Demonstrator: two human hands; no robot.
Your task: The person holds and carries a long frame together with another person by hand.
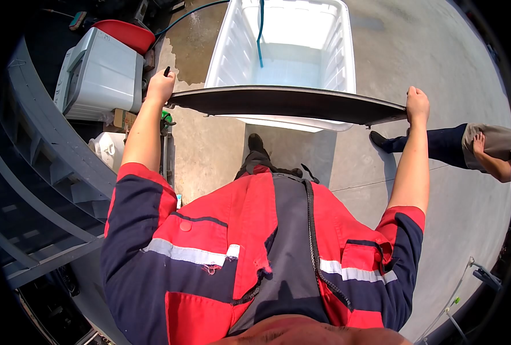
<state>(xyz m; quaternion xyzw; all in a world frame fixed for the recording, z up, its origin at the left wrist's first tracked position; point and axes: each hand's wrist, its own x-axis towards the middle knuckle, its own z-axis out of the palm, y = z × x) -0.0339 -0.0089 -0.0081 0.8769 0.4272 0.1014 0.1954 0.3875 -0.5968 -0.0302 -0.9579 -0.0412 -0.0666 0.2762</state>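
Note:
A long dark panel (290, 103) is held up in front of my body, seen nearly edge-on. My left hand (161, 87) is closed on its left end, with a small black piece sticking up at the fingers. At the right end, my right hand (417, 104) grips the panel's edge. Behind and below the panel stands a large white tub (350, 52) with water in the bottom. A dark green hose (260, 34) hangs down into the tub. The panel hides part of the tub's near side.
A co-worker's leg and hand (480, 142) are at the right. On the left stand a grey-white appliance (109, 69), a red basin (130, 34), a white bucket (109, 148) and a metal staircase (54, 144). Wet concrete lies beside the tub.

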